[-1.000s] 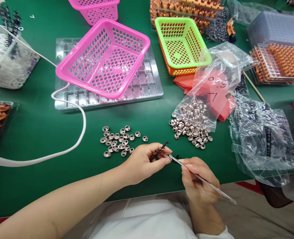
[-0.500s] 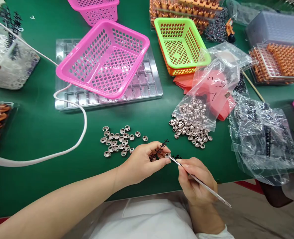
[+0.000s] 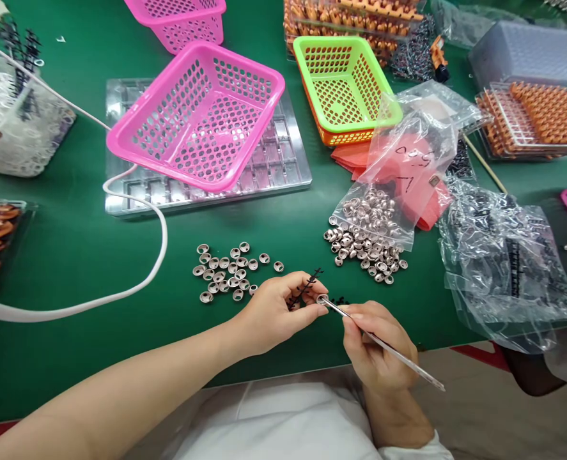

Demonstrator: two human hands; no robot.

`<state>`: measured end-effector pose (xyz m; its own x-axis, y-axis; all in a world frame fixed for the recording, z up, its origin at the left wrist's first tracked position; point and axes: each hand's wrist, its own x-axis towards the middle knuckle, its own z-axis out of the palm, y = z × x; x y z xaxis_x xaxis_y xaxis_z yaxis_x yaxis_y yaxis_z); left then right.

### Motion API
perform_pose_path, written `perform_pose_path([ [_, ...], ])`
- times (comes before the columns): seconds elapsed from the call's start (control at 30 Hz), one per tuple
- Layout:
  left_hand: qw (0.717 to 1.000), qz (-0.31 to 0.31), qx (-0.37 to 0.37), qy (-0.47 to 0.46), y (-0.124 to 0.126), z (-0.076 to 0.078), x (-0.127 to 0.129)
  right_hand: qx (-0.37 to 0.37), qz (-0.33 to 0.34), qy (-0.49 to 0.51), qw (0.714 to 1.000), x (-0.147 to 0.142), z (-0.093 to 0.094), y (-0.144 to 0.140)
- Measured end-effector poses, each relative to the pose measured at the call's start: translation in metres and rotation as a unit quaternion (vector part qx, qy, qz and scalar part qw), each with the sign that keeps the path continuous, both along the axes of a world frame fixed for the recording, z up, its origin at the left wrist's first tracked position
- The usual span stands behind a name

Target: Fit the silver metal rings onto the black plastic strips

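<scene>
My left hand (image 3: 278, 313) is closed, pinching a small silvery metal cup (image 3: 322, 298) between thumb and fingertip. A black branched plastic strip (image 3: 306, 289) with small side pieces also lies in its fingers. My right hand (image 3: 381, 345) grips a slim, pale, pen-like tool (image 3: 398, 352), with its tip at the cup's opening; the exact kind of tool I cannot tell. Small black pieces (image 3: 341, 301) lie on the table just behind the right fingertips. Loose metal cups (image 3: 223, 262) are scattered to the left of the hands, many with their hollow side up.
More cups (image 3: 360, 246) spill from a clear bag (image 3: 410, 153) at the right. Beyond are a pink basket (image 3: 273, 96) on a clear tray (image 3: 297, 172) and a green basket (image 3: 393, 115). A white cable (image 3: 161, 249) curves across the left; crumpled plastic bags (image 3: 484, 268) lie right.
The view has shifted very slightly. Both hands keep the same hold, with the tool's tip still at the metal cup.
</scene>
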<state>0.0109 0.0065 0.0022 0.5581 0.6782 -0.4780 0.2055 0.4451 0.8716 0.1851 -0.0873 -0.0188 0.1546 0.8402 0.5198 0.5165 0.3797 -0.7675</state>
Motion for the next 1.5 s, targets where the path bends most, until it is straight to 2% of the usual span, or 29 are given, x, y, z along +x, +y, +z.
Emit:
perform_pose_path([
  [0.23, 1.000, -0.005, 0.007, 0.007, -0.0009, 0.0014, -0.0013, 0.002, -0.005, -0.006, 1.000, 0.0011, -0.0007, 0.0007],
  [0.53, 0.999, -0.024, 0.026, -0.040, 0.0030, -0.0009, -0.0079, 0.002, -0.014, -0.003, 1.000, -0.0001, 0.0004, -0.0004],
  [0.77, 0.996, -0.004, -0.037, -0.079, 0.0050, 0.0013, -0.0060, 0.017, -0.013, 0.010, 1.000, -0.0002, -0.0019, 0.0017],
  [0.87, 0.997, -0.019, -0.044, -0.067, 0.0061, 0.0015, -0.0063, 0.007, -0.015, 0.021, 1.000, -0.0008, -0.0011, 0.0026],
  [1.03, 0.998, -0.043, -0.007, -0.047, 0.0067, 0.0004, -0.0083, 0.007, -0.007, 0.034, 0.999, -0.0017, -0.0005, 0.0040],
  [1.23, 0.999, -0.030, -0.018, -0.036, 0.0050, 0.0016, -0.0064, 0.016, -0.016, 0.056, 0.998, -0.0018, -0.0004, 0.0027],
  [1.5, 1.000, 0.004, 0.021, 0.004, 0.0008, -0.0018, -0.0036, 0.005, -0.031, 0.048, 0.998, 0.0002, -0.0008, -0.0002],
])
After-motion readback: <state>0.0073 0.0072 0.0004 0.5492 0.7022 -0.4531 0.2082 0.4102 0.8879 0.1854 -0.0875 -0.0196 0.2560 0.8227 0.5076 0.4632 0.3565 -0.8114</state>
